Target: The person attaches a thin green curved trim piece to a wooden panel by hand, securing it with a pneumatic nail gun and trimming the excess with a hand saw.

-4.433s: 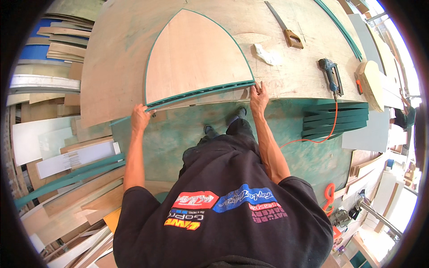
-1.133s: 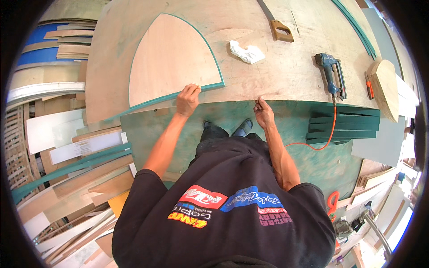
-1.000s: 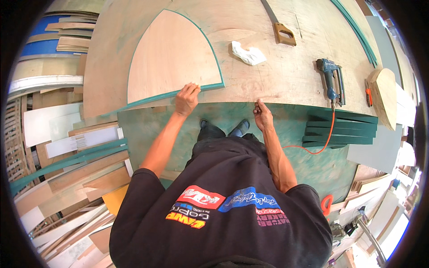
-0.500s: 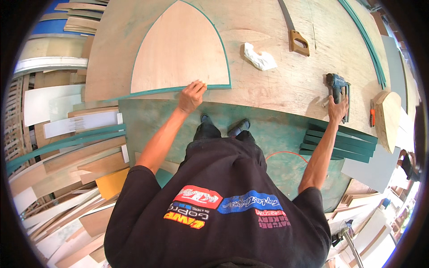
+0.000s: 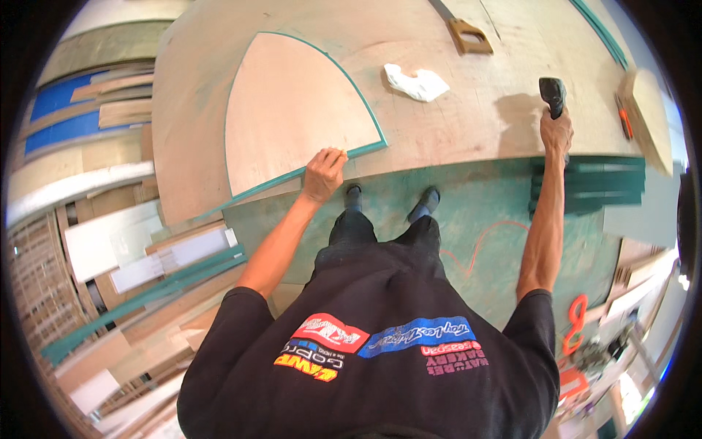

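On the worktable lies a pointed-arch plywood panel, edged in green along its curved sides. A green strip runs along its straight near edge and reaches past the left corner. My left hand is closed at this strip, fingers pinched over the edge; I cannot make out everything between the fingertips. Held up above the table on the right is a dark nail gun, with my right hand wrapped around its grip. Its shadow falls on the wood to the left.
A crumpled white cloth and a handsaw lie beyond the panel. At the right are an orange-handled tool, a curved wooden piece and stacked green strips. A red hose trails over the floor. Boards crowd the left.
The nail gun has come up off the table in my right hand. My left hand stays on the strip at the panel's near edge. The whole view has turned and shifted.
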### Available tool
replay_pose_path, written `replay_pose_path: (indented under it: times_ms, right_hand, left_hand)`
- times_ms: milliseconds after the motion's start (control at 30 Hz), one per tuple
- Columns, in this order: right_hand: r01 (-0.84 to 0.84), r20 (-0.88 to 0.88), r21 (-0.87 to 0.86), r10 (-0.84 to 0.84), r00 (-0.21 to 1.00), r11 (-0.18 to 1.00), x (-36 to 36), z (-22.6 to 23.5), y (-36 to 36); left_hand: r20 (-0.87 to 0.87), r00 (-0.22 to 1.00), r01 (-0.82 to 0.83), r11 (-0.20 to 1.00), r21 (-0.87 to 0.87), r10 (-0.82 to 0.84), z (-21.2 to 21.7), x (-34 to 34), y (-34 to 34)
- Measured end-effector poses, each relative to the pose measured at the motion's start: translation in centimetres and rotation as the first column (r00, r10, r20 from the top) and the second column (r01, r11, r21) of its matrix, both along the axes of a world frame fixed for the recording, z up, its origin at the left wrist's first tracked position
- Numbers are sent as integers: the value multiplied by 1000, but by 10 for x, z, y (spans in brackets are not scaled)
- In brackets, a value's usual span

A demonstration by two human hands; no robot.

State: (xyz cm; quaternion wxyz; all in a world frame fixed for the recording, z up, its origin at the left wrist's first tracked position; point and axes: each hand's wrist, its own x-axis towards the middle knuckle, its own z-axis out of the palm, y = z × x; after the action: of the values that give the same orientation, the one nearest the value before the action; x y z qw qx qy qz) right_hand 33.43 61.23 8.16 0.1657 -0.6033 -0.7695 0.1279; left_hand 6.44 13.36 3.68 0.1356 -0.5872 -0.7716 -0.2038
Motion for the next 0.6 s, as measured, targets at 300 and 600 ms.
replay_pose_path:
  times_ms: [300, 600]
  right_hand:
    - [-299, -706, -666, -707, -42, 684, -7, -29, -336]
    - [-361, -534, -710, -797, -282, 604, -109, -77, -486]
  left_hand:
    - [12, 967, 255, 966, 50, -256, -3, -24, -5]
    - [91, 927, 359, 932, 55, -363, -5, -35, -8]
